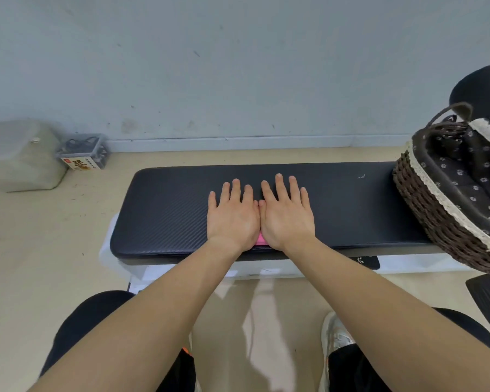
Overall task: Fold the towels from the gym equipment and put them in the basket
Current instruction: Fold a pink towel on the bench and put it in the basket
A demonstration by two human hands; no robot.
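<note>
The left hand point(232, 219) and right hand point(287, 216) lie flat with straight fingers point(235, 190), pressing a pink towel point(259, 239) onto the black worktop point(164, 210). Only a bit of the towel shows. It is probably soft, light and floppy, so grab it by both sides for the basket point(425, 199).

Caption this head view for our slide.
Left hand and right hand press a pink towel on the bench near the basket.

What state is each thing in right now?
Left hand: open, flat, pressing down.
Right hand: open, flat, pressing down alongside.
Pink towel: mostly hidden under both palms, on the bench.
Basket: upright on the bench's right end, no towel visible inside.
</note>
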